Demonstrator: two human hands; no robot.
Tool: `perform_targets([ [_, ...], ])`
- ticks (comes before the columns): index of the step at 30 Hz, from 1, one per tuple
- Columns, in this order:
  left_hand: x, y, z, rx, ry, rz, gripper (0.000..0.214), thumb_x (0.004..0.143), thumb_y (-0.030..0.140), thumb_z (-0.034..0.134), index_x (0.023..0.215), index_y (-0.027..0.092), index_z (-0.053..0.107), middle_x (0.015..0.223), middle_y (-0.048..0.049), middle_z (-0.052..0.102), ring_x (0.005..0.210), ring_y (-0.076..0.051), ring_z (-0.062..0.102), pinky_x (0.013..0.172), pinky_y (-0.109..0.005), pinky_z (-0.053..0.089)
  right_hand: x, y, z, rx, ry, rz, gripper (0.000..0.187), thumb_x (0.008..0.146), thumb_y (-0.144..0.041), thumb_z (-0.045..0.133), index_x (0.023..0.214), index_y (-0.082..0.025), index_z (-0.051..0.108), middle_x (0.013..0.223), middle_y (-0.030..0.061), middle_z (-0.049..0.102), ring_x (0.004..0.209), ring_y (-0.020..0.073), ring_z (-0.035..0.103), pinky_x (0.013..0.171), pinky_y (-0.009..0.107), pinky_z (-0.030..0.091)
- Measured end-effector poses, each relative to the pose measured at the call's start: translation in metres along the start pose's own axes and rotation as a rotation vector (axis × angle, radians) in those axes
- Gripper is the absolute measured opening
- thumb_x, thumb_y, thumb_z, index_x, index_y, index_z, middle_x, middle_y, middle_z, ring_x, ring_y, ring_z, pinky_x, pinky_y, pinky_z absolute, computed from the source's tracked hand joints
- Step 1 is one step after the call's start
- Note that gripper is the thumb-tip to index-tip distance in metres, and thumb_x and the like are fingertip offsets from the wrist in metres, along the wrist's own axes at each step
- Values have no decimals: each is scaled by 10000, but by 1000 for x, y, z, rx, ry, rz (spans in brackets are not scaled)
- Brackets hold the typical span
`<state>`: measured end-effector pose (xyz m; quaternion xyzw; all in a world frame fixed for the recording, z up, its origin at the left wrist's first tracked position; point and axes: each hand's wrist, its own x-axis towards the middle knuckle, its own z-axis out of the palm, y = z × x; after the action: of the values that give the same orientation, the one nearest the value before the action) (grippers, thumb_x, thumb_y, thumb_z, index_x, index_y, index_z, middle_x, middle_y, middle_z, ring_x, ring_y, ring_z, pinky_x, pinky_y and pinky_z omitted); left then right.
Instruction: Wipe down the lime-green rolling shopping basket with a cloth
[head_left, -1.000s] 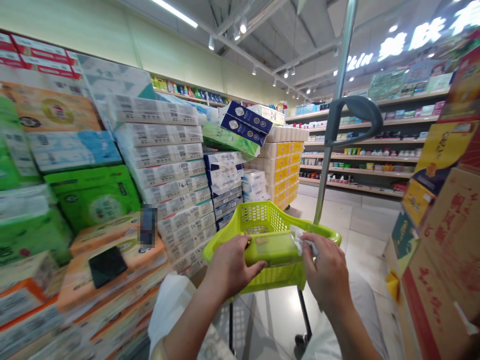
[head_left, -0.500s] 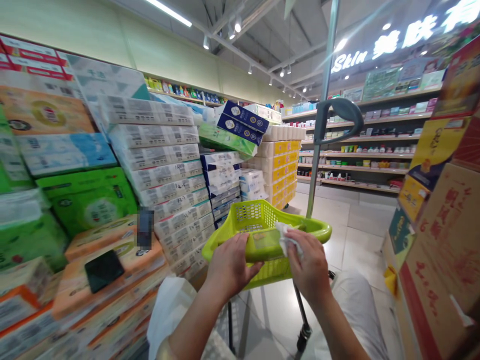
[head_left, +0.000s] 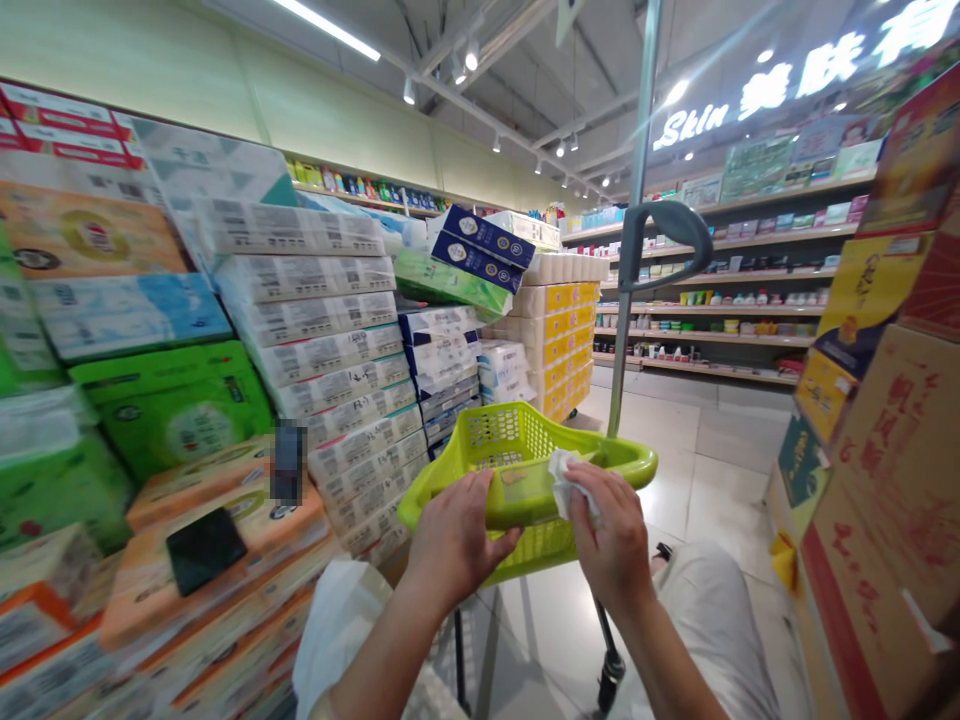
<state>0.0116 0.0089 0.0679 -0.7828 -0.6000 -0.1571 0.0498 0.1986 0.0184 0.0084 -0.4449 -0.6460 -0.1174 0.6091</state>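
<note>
In front of me stands a lime-green shopping cart (head_left: 420,490) with a perforated basket and a wide green handle rim. My left hand (head_left: 463,535) is wrapped round the left part of that rim, thumb below and fingers on top. A crumpled white tissue (head_left: 564,470) is pinched in my right hand (head_left: 611,525), pressed against the rim right of a clear label panel (head_left: 516,482). A metal pole (head_left: 628,330) with a grey looped grip (head_left: 675,232) rises at the cart's right side.
Stacked packs of paper goods (head_left: 330,330) line the left side. A dark flat object (head_left: 206,550) lies on the orange packs (head_left: 300,530). Cardboard cartons (head_left: 885,480) stand at the right. Product shelves (head_left: 720,300) are behind, across the tiled floor (head_left: 675,420).
The view has shifted slightly, with the cart a little further left and lower in it. The right hand and tissue have moved slightly on the rim; the left hand keeps its hold.
</note>
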Motion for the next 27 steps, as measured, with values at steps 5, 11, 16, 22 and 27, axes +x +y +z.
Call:
perform_targets([
  [5, -2, 1, -2, -9, 4, 0, 595, 764, 406, 640, 1289, 175, 482, 1307, -118, 584, 1218, -278, 543, 1028, -410, 434, 8, 49, -20, -51, 127, 174, 238, 898, -295, 472, 980, -186, 667, 1055, 92, 696, 1069, 227, 609, 986, 430, 443],
  [11, -1, 1, 0, -13, 16, 4, 597, 759, 409, 638, 1279, 158, 488, 1298, -137, 587, 1208, -284, 548, 1030, -419, 433, 2, 42, -15, -24, 150, 244, 255, 900, -313, 460, 980, -185, 665, 1074, 99, 691, 1120, 241, 591, 998, 444, 431],
  [16, -1, -1, 0, -2, 16, 3, 599, 759, 410, 634, 1277, 150, 487, 1298, -138, 586, 1212, -283, 544, 1034, -416, 427, 0, 29, -5, -22, 89, 76, 222, 911, -255, 458, 990, -194, 657, 1043, 73, 703, 1082, 211, 607, 1033, 437, 395],
  [22, -1, -2, 4, -29, 45, 14, 567, 755, 402, 637, 1257, 177, 500, 1277, -122, 601, 1199, -275, 552, 1027, -405, 429, 26, 68, -26, -66, 87, 450, 367, 862, -420, 439, 960, -176, 695, 925, 90, 708, 868, 226, 639, 781, 336, 488],
  [27, -1, -1, 4, -20, 40, 14, 573, 760, 393, 626, 1270, 171, 489, 1285, -127, 596, 1211, -278, 544, 1030, -403, 425, 24, 67, -28, -38, 71, 525, 388, 864, -449, 445, 996, -180, 692, 912, 85, 713, 860, 233, 645, 746, 327, 490],
])
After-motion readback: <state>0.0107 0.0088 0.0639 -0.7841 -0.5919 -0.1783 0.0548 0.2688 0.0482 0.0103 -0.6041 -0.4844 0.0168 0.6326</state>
